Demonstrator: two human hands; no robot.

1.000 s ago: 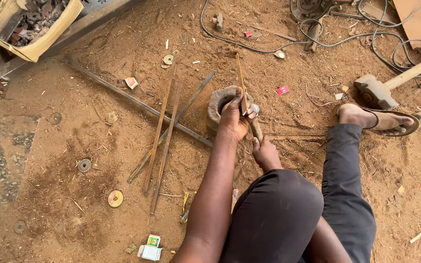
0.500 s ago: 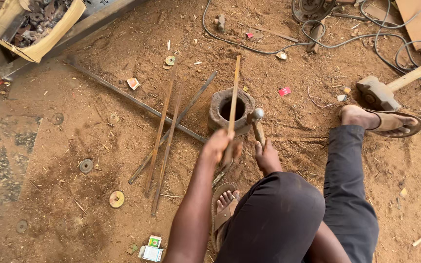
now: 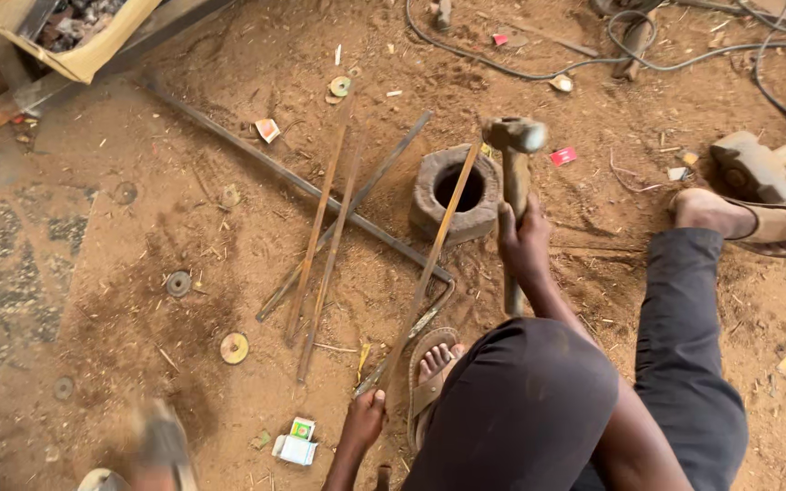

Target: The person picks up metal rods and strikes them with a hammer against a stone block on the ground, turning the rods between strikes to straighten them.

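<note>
Rusty metal rod [image 3: 429, 264] slanting across the middle of the frame, its lower end gripped by the left hand [image 3: 363, 420], its top over the metal ring [image 3: 456, 193] – right hand [image 3: 525, 241] clasped around the raised hammer [image 3: 514, 182], centre right.

Round rusty metal washers [image 3: 234, 347] lie scattered on the sandy ground — black cables [image 3: 684, 45] snake along the top, a heavy wooden-handled sledgehammer [image 3: 757, 168] beside them.

Even, soft daylight over my dirt floor [image 3: 229, 227], hardly any shadows, no glare — all sharp except a motion-blurred shape [image 3: 161, 445] at the lower left edge.
</note>
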